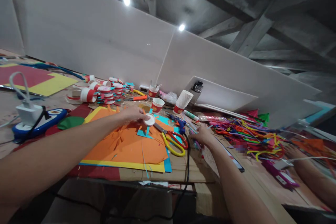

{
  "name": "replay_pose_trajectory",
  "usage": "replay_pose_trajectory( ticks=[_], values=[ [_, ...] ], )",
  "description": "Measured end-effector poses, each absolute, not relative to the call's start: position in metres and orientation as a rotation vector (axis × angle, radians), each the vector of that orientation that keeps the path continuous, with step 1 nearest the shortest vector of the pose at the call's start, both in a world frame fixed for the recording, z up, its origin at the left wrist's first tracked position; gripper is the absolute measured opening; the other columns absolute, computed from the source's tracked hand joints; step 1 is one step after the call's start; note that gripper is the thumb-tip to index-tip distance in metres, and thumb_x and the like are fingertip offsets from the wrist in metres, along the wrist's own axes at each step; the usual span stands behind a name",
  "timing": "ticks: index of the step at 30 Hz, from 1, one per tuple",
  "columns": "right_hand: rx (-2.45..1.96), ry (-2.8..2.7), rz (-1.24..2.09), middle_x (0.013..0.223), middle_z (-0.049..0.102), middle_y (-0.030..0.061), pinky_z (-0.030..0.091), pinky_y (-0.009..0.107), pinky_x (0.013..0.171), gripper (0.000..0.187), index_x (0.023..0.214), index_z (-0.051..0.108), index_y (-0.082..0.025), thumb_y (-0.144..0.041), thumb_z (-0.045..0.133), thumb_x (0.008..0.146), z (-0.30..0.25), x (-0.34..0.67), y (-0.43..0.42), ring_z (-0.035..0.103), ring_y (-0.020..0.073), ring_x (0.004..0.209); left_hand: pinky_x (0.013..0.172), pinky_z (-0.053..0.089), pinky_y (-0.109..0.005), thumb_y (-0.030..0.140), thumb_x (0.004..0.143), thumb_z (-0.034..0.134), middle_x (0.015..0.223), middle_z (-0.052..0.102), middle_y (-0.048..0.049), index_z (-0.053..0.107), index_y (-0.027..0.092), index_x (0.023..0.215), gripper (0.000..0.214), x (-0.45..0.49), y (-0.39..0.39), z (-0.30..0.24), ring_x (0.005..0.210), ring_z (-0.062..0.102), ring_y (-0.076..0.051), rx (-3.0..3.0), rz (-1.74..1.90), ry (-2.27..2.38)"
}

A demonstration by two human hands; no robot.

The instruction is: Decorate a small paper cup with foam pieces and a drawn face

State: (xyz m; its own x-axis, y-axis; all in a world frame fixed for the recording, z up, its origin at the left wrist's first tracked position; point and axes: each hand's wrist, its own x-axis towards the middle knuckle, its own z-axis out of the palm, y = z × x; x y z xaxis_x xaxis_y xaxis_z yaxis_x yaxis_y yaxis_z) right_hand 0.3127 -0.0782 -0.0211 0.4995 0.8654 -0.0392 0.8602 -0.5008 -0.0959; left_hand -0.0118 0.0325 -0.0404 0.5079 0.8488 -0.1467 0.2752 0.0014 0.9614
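My left hand [133, 113] reaches across the orange paper sheets [131, 147] and pinches a small white cup piece [149, 119] at its rim. My right hand [203, 135] rests on the table beside the blue glue gun [180, 123], fingers curled among thin sticks; what it holds is too small to make out. Scissors with red and yellow handles [173, 140] lie between the two hands.
Cut red-and-white cup rings [105, 91] are heaped at the back. A stack of paper cups [183, 100] and a single cup [157, 105] stand nearby. Colourful pipe cleaners [249, 136] pile up on the right. Another person's arm [312, 178] lies at far right. A power strip [36, 120] sits left.
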Motion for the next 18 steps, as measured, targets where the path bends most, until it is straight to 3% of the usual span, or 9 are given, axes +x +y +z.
replay_pose_trajectory(
  ticks=[3,7,12,15,18],
  values=[
    [-2.609,-1.515,0.238,0.054,0.059,0.0043,0.042,0.026,0.051,0.014,0.064,0.063,-0.015,-0.026,0.068,0.071,-0.021,0.314,-0.081,0.058,0.0174,0.054,0.046,0.032,-0.026,0.042,0.058,0.079,0.046,0.057,-0.0031,0.06,0.018,0.05,0.032,-0.014,0.033,-0.039,0.048,0.049,-0.015,1.659,0.545,1.074],
    [-2.526,-1.47,0.29,0.043,0.051,0.0033,0.04,0.028,0.051,0.031,0.045,0.049,-0.02,-0.02,0.061,0.074,-0.013,0.318,-0.084,0.054,0.0169,0.049,0.046,0.033,-0.025,0.038,0.056,0.08,0.045,0.057,-0.0038,0.056,0.019,0.048,0.032,-0.016,0.03,-0.036,0.049,0.051,-0.017,1.604,0.564,1.146],
    [-2.305,-1.411,0.201,0.058,0.056,0.0037,0.042,0.027,0.055,0.021,0.062,0.05,-0.019,-0.025,0.049,0.082,0.009,0.314,-0.086,0.058,0.0171,0.059,0.04,0.027,-0.024,0.035,0.062,0.077,0.049,0.06,-0.006,0.057,0.016,0.049,0.03,-0.016,0.029,-0.029,0.039,0.043,-0.012,1.455,0.493,1.031],
    [-2.063,-1.379,0.241,0.069,0.058,0.0008,0.043,0.022,0.051,0.021,0.078,0.044,-0.02,-0.031,0.031,0.09,0.016,0.286,-0.085,0.058,0.0122,0.058,0.038,0.026,-0.021,0.032,0.058,0.081,0.052,0.062,-0.0055,0.063,0.015,0.057,0.025,-0.017,0.029,-0.025,0.04,0.043,-0.01,1.3,0.531,0.937],
    [-1.587,-1.184,0.562,0.058,0.046,-0.0076,0.034,0.018,0.04,0.02,0.084,0.043,-0.022,-0.041,0.05,0.084,0.014,0.243,-0.08,0.044,0.0076,0.043,0.038,0.027,-0.019,0.032,0.057,0.083,0.053,0.062,-0.0045,0.065,0.014,0.062,0.026,-0.017,0.03,-0.026,0.041,0.043,-0.009,1.221,0.572,0.898]
  ],
)
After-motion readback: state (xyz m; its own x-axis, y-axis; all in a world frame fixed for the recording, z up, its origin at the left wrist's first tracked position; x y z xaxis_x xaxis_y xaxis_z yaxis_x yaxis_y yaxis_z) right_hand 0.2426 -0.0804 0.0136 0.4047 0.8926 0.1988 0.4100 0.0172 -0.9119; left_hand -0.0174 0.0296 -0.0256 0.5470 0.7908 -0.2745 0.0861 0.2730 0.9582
